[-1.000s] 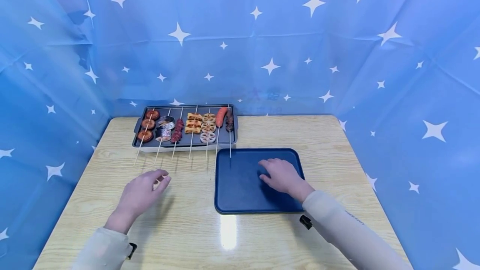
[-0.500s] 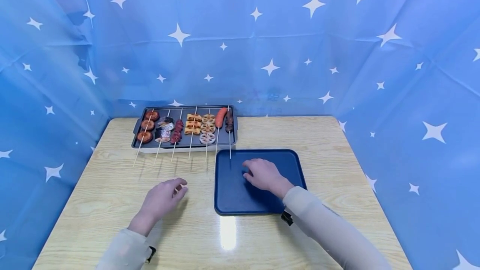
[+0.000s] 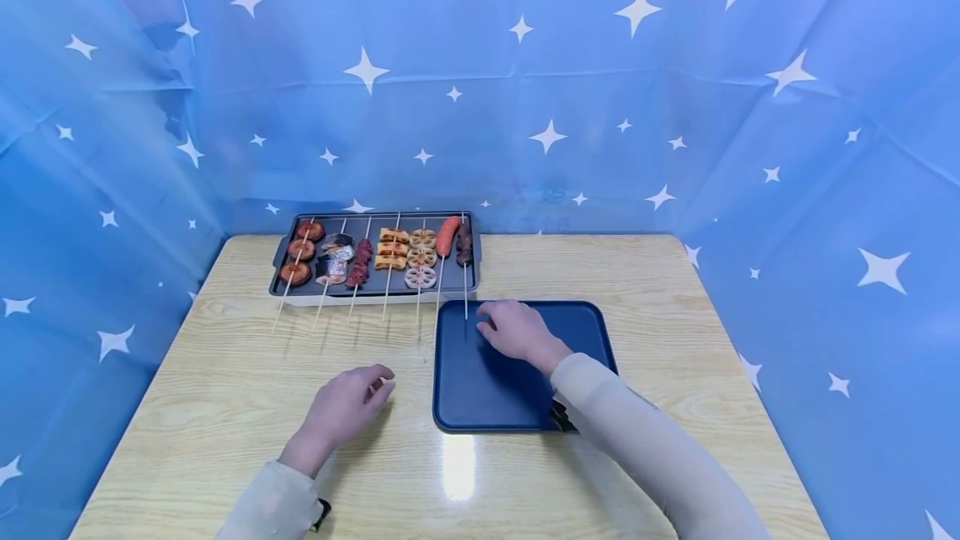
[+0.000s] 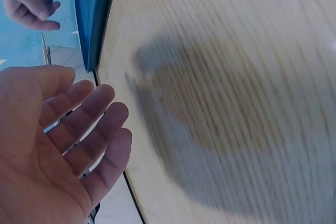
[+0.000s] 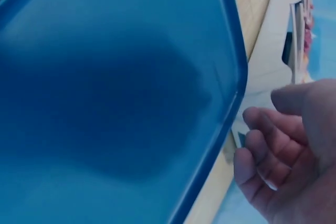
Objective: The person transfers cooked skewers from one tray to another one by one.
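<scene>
My right hand (image 3: pixel 515 332) hovers over the far part of the blue tray (image 3: pixel 480 398), loosely curled with nothing in it. Closest to its fingertips is the stick of the dark meat skewer (image 3: pixel 464 248), whose end overhangs the tray. Beside that lies a sausage skewer (image 3: pixel 447 236). Over the bare wood left of the tray, my left hand (image 3: pixel 345 411) is held with fingers relaxed and holds nothing. In the left wrist view the left palm (image 4: pixel 37 166) faces the camera, its shadow falling on the table.
A grill pan (image 3: pixel 472 277) at the back left bears several skewers, among them lotus root (image 3: pixel 422 257), yellow slices (image 3: pixel 392 249), red meat (image 3: pixel 360 263), fish (image 3: pixel 334 258) and round brown slices (image 3: pixel 302 250). A starry blue curtain (image 3: pixel 495 132) surrounds the wooden table (image 3: pixel 637 273).
My right hand has moved left and farther away over the tray, closer to the skewer sticks. The left hand has shifted right and a little nearer. Tray and skewers have stayed in place.
</scene>
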`<move>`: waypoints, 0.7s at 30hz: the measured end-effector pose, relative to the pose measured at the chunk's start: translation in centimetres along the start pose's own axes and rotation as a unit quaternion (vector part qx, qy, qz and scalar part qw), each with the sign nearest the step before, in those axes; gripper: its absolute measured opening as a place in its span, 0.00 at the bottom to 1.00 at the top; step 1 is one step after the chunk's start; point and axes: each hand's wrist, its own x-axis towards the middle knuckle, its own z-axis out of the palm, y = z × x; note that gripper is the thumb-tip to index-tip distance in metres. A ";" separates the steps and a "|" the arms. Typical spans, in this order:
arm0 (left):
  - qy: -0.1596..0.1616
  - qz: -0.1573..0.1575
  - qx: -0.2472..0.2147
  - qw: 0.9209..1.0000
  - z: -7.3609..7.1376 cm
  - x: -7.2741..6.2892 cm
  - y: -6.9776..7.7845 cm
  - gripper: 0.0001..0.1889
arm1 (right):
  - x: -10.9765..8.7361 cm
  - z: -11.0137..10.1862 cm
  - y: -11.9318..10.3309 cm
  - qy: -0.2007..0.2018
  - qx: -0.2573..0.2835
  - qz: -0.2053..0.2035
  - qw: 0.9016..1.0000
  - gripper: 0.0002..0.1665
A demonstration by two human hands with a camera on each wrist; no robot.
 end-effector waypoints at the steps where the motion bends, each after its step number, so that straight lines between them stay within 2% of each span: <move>1: 0.000 0.000 0.002 1.000 0.1 0.0 0.0 0.09 | 0.1 0.0 -0.1 0.005 0.001 0.001 1.000 0.16; 6: -0.003 0.001 -0.002 1.000 0.3 0.1 0.1 0.09 | 0.7 0.0 -0.7 0.027 0.005 0.013 1.000 0.16; 17: 0.001 0.003 -0.004 1.000 0.7 0.1 0.3 0.09 | 1.4 0.3 -1.0 0.028 0.034 0.026 0.999 0.16; 21: -0.003 0.018 -0.005 1.000 1.1 0.4 0.9 0.09 | 1.3 0.6 -0.5 0.027 0.030 0.035 0.999 0.16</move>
